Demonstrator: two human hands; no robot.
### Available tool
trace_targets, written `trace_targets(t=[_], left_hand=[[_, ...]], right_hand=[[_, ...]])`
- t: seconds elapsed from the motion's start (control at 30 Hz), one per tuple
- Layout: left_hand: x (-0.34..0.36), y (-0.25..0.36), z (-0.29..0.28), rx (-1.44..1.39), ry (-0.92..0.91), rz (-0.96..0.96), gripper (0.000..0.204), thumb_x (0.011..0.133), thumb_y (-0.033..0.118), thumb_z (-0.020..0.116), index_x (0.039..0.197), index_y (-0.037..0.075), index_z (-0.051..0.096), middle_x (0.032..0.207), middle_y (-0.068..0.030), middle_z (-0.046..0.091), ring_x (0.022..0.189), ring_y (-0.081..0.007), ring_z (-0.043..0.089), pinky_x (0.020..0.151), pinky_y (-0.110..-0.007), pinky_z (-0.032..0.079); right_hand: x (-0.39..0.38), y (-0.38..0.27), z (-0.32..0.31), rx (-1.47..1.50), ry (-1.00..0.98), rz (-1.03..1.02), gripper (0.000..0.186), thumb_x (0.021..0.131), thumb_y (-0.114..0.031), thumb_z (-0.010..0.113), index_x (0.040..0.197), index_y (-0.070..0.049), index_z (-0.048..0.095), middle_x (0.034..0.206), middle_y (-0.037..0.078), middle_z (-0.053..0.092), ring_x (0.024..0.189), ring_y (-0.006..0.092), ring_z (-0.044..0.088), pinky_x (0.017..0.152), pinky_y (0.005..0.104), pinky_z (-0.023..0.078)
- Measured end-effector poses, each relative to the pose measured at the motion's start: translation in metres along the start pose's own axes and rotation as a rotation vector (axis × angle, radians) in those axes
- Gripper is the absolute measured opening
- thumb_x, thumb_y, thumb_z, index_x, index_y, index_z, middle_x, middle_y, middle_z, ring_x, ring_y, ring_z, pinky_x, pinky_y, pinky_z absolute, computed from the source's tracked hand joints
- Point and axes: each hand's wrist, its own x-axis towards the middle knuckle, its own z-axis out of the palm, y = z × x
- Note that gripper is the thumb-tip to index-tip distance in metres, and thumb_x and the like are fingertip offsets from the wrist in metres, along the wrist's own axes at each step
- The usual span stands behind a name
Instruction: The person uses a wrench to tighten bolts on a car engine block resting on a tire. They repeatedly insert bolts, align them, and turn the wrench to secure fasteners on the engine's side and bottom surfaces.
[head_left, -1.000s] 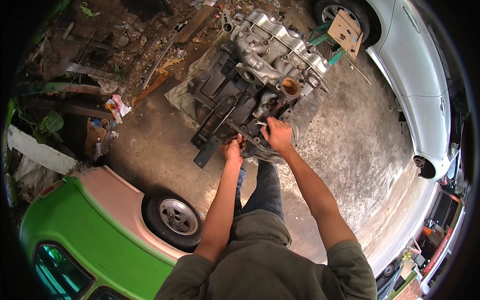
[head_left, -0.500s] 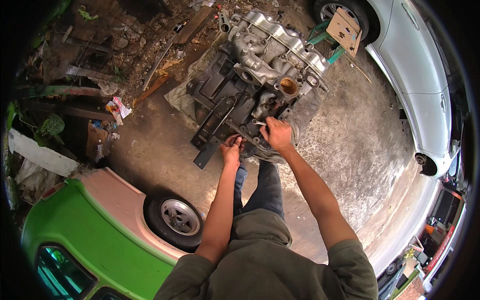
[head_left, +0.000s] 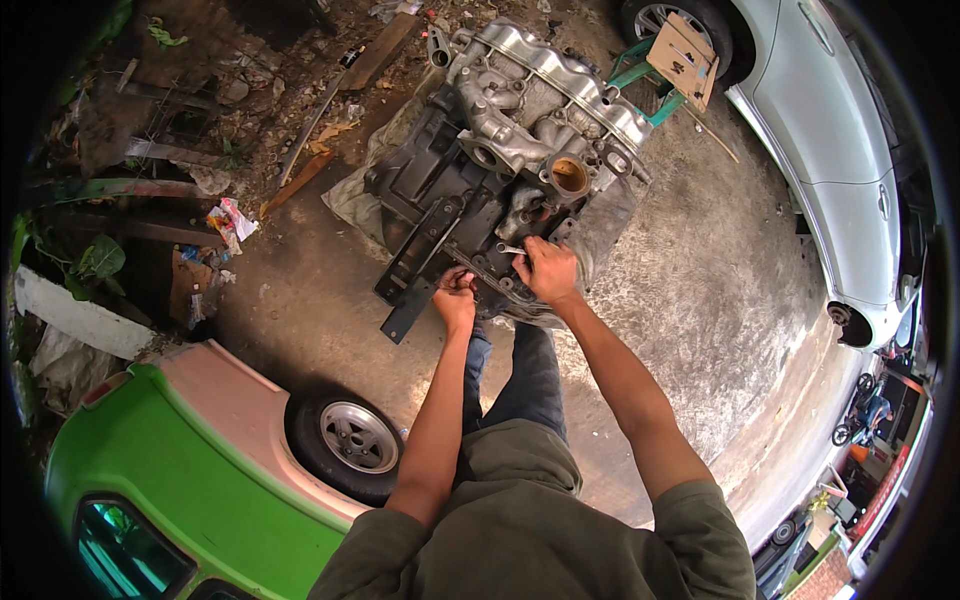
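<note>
A greasy engine (head_left: 515, 100) with a silver ribbed top and dark block rests in front of me on a grimy cloth (head_left: 352, 200). My right hand (head_left: 546, 268) grips a metal wrench (head_left: 508, 249) at the lower front of the block, below a round opening with an orange-brown interior (head_left: 568, 176). My left hand (head_left: 456, 300) is at the lower edge beside a dark slotted bracket (head_left: 416, 275), fingers curled; whether they hold anything is too small to make out.
A silver car (head_left: 840, 210) stands at the right, a green and pink car (head_left: 150, 450) at lower left. A green stand with cardboard (head_left: 680, 60) is behind the engine. Wood scraps and litter (head_left: 180, 150) lie at upper left. Far right, a person (head_left: 876, 408) is on a motorbike.
Both hands and the engine appear slightly further left in the view, their grips much the same. A person on a motorbike has come into view at the far right.
</note>
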Motion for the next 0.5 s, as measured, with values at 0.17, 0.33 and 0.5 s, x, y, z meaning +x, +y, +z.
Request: trace_targets(t=[0.17,0.33,0.5], left_hand=[[0.014,0.003,-0.011,0.248,-0.122,0.005,0.008,0.084,-0.011,0.061,0.088,-0.004,0.06,0.077,-0.0075,0.065,0.06,-0.0117,0.056,0.057,-0.025,0.046],[0.008,0.006,-0.006,0.35,-0.153,0.096,0.006,0.086,-0.009,0.059,0.084,-0.003,0.058,0.075,-0.0092,0.064,0.061,-0.0129,0.059,0.057,-0.027,0.047],[-0.004,0.009,-0.002,0.356,-0.196,-0.038,0.004,0.088,-0.005,0.059,0.084,-0.004,0.057,0.07,-0.0079,0.062,0.061,-0.0147,0.062,0.06,-0.029,0.05]], right_hand=[[0.0,0.0,0.002,0.014,0.049,-0.012,0.023,0.077,-0.022,0.065,0.094,-0.007,0.063,0.085,0.005,0.065,0.071,0.0219,0.065,0.065,0.0397,0.048],[0.001,0.0,0.001,0.008,0.028,-0.005,0.023,0.077,-0.022,0.065,0.094,-0.007,0.063,0.084,0.005,0.064,0.071,0.0218,0.065,0.063,0.039,0.047],[0.001,-0.001,-0.001,-0.002,0.004,-0.001,0.022,0.077,-0.021,0.065,0.094,-0.008,0.062,0.082,0.005,0.063,0.071,0.0219,0.064,0.062,0.0385,0.046]])
